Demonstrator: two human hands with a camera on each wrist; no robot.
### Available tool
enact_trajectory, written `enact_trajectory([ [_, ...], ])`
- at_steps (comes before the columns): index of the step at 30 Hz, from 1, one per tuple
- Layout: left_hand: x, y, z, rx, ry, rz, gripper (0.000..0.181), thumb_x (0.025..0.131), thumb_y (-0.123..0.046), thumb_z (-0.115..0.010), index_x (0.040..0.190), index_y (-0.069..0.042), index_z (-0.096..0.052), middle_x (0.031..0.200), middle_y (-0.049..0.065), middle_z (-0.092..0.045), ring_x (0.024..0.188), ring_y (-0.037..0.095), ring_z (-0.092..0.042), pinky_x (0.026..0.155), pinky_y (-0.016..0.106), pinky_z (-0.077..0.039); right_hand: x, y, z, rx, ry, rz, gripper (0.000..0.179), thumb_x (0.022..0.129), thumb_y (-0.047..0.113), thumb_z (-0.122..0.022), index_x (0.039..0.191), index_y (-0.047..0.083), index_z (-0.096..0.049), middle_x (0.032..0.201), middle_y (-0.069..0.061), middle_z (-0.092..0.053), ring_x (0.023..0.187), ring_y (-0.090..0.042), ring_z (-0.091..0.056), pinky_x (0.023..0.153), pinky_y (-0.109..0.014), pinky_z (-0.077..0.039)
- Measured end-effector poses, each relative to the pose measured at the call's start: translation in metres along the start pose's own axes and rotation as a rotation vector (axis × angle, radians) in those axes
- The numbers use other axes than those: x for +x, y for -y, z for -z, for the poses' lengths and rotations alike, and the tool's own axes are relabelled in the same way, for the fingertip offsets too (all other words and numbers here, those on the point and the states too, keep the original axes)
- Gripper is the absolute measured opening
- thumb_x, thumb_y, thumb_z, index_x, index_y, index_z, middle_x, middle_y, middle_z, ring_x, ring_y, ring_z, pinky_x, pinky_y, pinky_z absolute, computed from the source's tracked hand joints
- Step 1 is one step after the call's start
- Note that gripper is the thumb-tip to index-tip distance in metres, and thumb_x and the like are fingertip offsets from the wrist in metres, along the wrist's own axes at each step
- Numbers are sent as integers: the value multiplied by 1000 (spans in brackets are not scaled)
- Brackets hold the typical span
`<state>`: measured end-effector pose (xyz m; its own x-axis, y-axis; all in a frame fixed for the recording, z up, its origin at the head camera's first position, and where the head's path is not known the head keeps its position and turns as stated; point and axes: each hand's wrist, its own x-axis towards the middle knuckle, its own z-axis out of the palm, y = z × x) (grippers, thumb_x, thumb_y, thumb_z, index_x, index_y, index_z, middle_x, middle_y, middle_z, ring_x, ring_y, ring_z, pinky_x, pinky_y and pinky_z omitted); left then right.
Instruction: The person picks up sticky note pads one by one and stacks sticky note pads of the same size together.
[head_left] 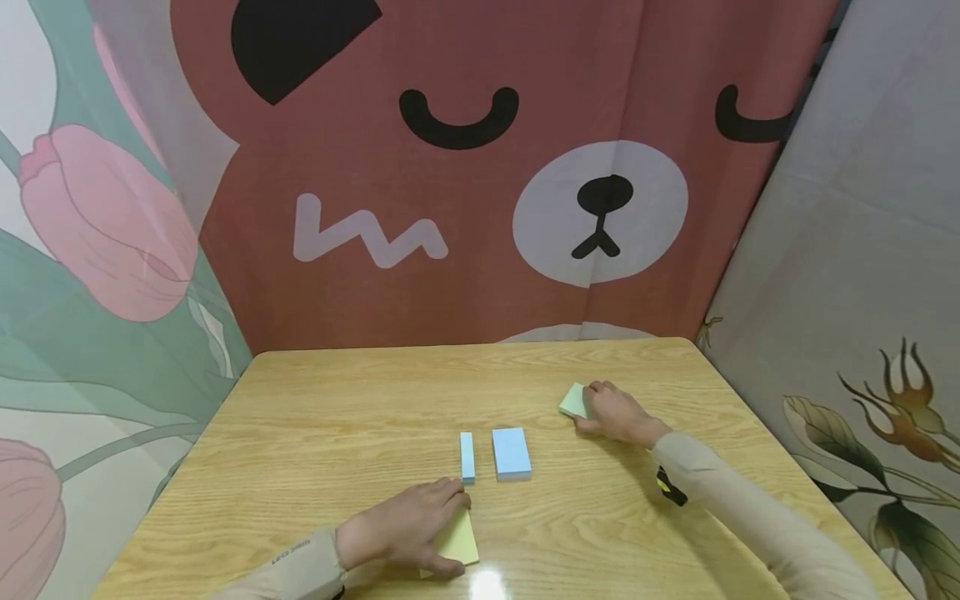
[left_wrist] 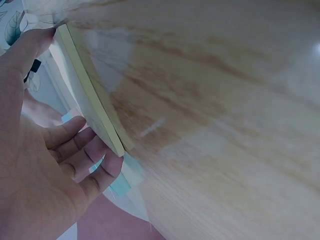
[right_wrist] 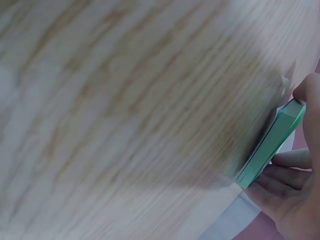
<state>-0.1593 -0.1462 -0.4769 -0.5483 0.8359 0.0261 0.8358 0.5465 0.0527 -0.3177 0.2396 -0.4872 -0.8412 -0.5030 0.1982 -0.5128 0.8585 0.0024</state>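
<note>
My left hand (head_left: 405, 523) grips a yellow sticky note pad (head_left: 461, 542) near the front edge of the table. In the left wrist view the thumb is at one end of the yellow pad (left_wrist: 90, 90) and the fingertips at the other. Farther back on the right, my right hand (head_left: 618, 415) holds a green sticky note pad (head_left: 573, 402) between thumb and fingers. The right wrist view shows this green pad (right_wrist: 274, 142) edge-on, close to the tabletop. Between the hands lie a narrow blue pad (head_left: 467, 455), just beyond the left fingertips, and a wider blue pad (head_left: 512, 452).
The wooden table (head_left: 337, 417) has its far edge against a hanging cloth (head_left: 375, 300) with a bear print. Floral cloths hang on the left (head_left: 112, 225) and right (head_left: 832, 292). A bright light reflection lies on the table at the front.
</note>
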Motion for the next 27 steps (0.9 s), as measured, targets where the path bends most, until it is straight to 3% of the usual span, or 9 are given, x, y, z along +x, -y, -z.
enact_trajectory([
  [9,-1,1,-1,-5,-41,-30,75,86,-69,-58,128,-7,-54,120,1,-52,102,9,-53,89,28,-50,-5,2,3,13,9,26,63,88,43,-67,122,-9,-60,115,-23,-61,94,-29,-59,69,-39,-54],
  [18,-1,1,-2,-16,-41,-27,76,85,-69,-59,128,-7,-54,120,2,-51,99,8,-51,85,26,-50,-8,7,2,16,-13,58,61,87,42,-69,122,-8,-61,117,-23,-61,99,-32,-60,70,-40,-55],
  [27,0,1,-2,-7,-34,-22,76,85,-70,-58,128,-7,-54,120,2,-51,101,8,-52,88,26,-50,-11,9,1,39,-17,88,62,87,41,-69,122,-9,-60,118,-24,-61,105,-34,-59,81,-45,-54],
])
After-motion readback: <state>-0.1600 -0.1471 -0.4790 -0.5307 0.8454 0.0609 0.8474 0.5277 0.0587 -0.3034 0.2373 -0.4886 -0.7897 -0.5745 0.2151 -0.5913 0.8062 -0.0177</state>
